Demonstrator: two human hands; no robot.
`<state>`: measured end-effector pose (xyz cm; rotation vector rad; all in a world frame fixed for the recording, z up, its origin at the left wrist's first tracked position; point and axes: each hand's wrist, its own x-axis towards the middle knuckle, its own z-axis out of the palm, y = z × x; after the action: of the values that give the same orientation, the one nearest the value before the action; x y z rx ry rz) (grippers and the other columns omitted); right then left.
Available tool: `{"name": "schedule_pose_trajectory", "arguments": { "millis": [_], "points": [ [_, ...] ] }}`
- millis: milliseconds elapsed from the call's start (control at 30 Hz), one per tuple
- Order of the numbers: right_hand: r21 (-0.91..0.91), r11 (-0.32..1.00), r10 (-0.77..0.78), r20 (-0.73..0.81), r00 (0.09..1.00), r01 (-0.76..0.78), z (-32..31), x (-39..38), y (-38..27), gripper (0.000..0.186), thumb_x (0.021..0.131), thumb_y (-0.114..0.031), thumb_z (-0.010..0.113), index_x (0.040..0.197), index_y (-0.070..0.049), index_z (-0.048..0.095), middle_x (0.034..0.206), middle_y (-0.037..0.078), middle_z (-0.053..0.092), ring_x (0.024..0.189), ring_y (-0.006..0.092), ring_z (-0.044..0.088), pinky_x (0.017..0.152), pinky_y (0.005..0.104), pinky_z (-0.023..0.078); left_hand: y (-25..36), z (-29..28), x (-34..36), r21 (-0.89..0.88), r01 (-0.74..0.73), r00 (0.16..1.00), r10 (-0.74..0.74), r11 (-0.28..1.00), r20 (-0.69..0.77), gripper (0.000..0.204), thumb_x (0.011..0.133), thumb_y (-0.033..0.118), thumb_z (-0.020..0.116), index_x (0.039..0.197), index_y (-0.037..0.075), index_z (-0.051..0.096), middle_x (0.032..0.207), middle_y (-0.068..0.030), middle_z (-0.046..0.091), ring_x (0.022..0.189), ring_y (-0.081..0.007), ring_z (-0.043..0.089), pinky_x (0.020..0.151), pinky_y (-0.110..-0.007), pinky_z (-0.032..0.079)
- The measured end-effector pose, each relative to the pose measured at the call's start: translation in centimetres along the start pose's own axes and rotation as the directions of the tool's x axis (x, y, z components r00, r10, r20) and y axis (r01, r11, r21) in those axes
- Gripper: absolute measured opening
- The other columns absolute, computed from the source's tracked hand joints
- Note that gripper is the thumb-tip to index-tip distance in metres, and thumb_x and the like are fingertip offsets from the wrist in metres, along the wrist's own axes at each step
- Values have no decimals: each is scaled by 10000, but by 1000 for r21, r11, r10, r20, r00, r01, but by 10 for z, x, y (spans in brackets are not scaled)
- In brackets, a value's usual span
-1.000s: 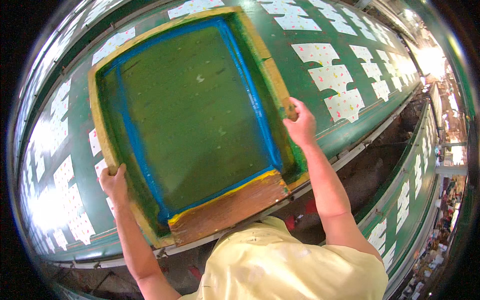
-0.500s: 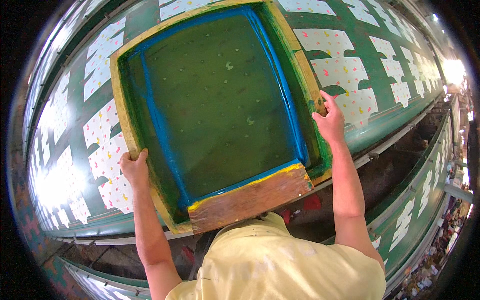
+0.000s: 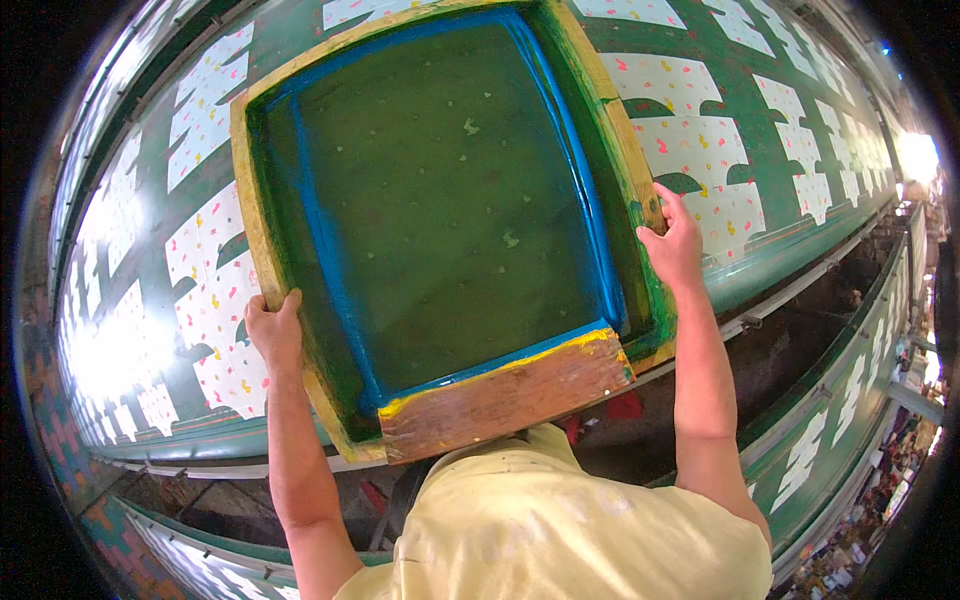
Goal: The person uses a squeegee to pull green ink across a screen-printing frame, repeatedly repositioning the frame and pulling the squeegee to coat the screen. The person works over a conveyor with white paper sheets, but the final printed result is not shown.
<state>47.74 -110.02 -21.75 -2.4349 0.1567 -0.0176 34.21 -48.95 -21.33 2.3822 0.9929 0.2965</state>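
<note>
A wooden-framed printing screen (image 3: 465,220) with dark green mesh is held before me, over the long green table (image 3: 640,235). Blue ink (image 3: 335,270) lines the inside of its frame along both sides and the near end. Across the near end rests a brown wooden squeegee (image 3: 510,385) with yellow smears on its upper edge. My left hand (image 3: 275,330) is closed around the frame's left rail. Opposite it, my right hand (image 3: 672,243) grips the right rail, thumb on the near side. Fabric underneath the screen is hidden.
White cut fabric pieces (image 3: 700,160) with small pink, red and yellow prints lie in rows on the table. A metal rail (image 3: 790,290) runs along its near edge. Behind me stands another green table (image 3: 860,360) with pale pieces; a dark gap separates the two.
The screen has shifted a little to the right, with both hands still on its rails. The squeegee moves along with it.
</note>
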Motion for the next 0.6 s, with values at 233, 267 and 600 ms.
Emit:
{"name": "schedule_pose_trajectory", "arguments": {
  "millis": [233, 267, 600],
  "points": [
    [-23, 999, 51, 61, 997, -49, -2, -3, -1, 815, 857, -96, 883, 1613, -151, 584, 1293, 199, 764, 1202, 385, 742, 1042, 512, 586, -4, 5, 3, 50, 12, 999, -14, 999, 35, 410, 850, 280, 927, 985, -58, 738, 1078, -178, 684, 974, -343, 662, 916, -462, 531],
    [-26, 998, 54, 67, 996, -52, -2, -2, -2, 826, 857, -97, 884, 1621, -153, 575, 1304, 204, 763, 1216, 390, 738, 1050, 512, 584, -6, 6, 3, 76, -7, 1000, 5, 997, 29, 418, 853, 287, 926, 1001, -57, 740, 1084, -179, 685, 985, -347, 664, 924, -462, 532],
    [-200, 922, -344, -40, 938, 330, -12, -37, -24, 641, 981, -108, 816, 1586, -107, 604, 1446, 233, 706, 1276, 444, 701, 1101, 552, 561, -21, -3, -26, 40, -108, 994, 106, 993, 38, 674, 859, 160, 899, 1469, -29, 684, 1166, -147, 763, 1054, -272, 734, 945, -396, 580]
  ]
}}
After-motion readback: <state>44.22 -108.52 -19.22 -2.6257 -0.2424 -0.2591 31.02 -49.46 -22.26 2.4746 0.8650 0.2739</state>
